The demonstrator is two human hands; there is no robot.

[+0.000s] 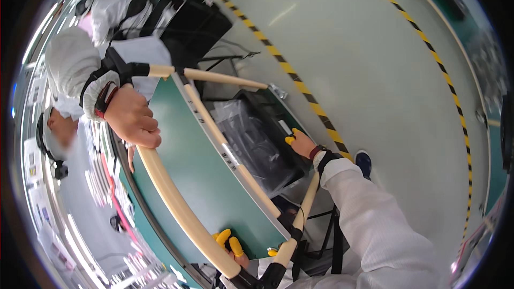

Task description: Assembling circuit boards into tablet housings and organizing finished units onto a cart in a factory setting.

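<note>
My right hand (304,144), with yellow finger covers and a wrist strap, closes at the rim of a black bin (267,118) holding clear plastic wrap (238,139). The bin sits on the lower level of a cart framed in beige pipes (182,217) with black joints. My left hand (239,257) is low in the picture, partly hidden beside the pipe. Its yellow-covered fingers stretch over the cart's green top board (184,155). A co-worker's bare hand (134,118) grips the far end of the long pipe, and more fingers (130,159) show below it.
Two people in white coats (115,13) are at the upper left, near a black case (195,21). Yellow-black tape (278,59) lines the grey floor. Another green-topped bench (466,32) stands at the right. My shoe (363,164) is beside the cart.
</note>
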